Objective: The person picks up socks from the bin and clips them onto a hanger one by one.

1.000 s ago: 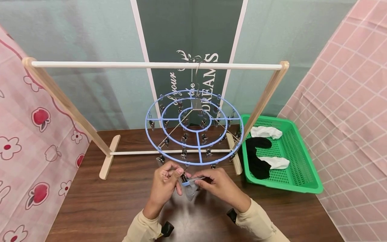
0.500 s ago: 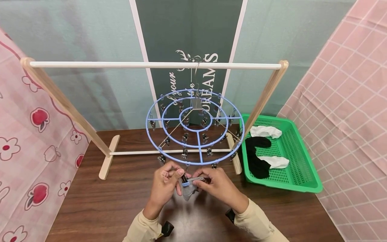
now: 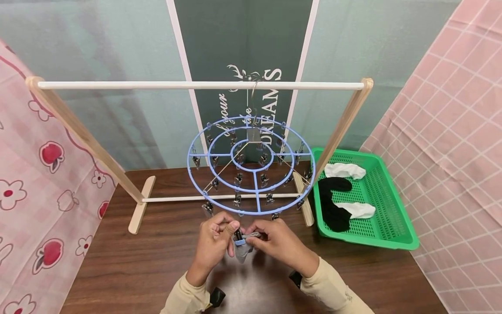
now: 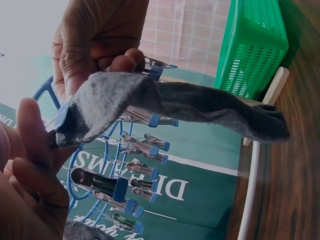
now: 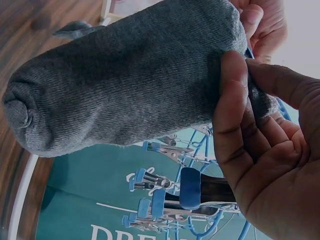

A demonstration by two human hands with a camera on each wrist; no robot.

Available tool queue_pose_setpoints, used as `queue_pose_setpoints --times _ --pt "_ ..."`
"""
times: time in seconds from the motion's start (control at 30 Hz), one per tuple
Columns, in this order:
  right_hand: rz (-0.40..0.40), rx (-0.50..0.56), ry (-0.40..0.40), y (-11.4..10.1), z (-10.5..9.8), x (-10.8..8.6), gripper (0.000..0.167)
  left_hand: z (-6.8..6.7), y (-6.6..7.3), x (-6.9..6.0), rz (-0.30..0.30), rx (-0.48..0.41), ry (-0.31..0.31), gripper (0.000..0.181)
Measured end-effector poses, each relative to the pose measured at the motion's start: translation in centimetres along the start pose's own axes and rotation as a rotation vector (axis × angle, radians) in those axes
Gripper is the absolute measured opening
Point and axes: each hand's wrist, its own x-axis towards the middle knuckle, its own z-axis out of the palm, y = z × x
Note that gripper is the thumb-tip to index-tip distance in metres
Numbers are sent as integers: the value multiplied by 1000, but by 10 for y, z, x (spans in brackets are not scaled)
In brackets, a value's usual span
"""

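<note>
Grey sock (image 5: 130,95) sits just below blue hanger's (image 3: 257,200) six o'clock, left hand (image 3: 213,240) pinching a clip (image 3: 239,241), right hand (image 3: 284,244) the fabric; clipping looks unfinished, white and black socks (image 3: 338,213) wait in basket (image 3: 398,200), four o'clock.

One hanger (image 3: 252,170); one rack (image 3: 201,85); one basket (image 3: 393,198)

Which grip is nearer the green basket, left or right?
Right. The right grip pinches the gray sock, left of the green basket; the left grip is farther left, at the clip.
</note>
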Motion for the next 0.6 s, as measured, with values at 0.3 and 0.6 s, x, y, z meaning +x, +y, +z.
queue_pose_setpoints --times 0.3,0.6 --pt "-5 -10 -56 -1 0 1 20 -2 -1 -1 -24 28 37 13" --pt "23 -1 -56 -1 1 0 38 -3 -2 0 -30 24 31 12"
